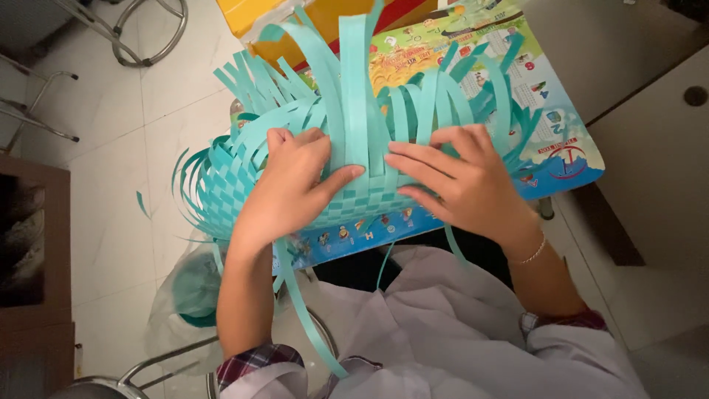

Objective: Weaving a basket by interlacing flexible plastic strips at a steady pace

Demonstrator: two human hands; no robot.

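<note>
The left hand (292, 185) lies flat on the teal woven mat of paper strips (347, 199), fingers (295, 140) curled over the upper weave and the thumb stretched toward 3 o'clock along a strip; it presses rather than grips. The right hand (458, 181) rests at 3 o'clock of the left, fingers spread and laid flat on the weave, pointing toward 9 o'clock, closed on nothing; a thin bracelet (533, 253) circles its wrist. What lies under both palms is hidden.

The mat sits at the near edge of the small counter with a colourful printed chart top (546, 140), its left part hanging past the counter's edge at 9 o'clock. Loose unwoven strips rise toward 12 o'clock and fan outward at 9 o'clock, covering much of the chart. A few strips dangle toward 6 o'clock over the person's pale shirt (443, 332).

At 12 o'clock a yellow and red box (325, 18) is cut off by the frame. At 7 o'clock a clear plastic bag holding something teal (193, 292) is blurred. White floor tiles (111, 185) lie open toward 9 o'clock, with metal chair legs (148, 37) at 11 o'clock.
</note>
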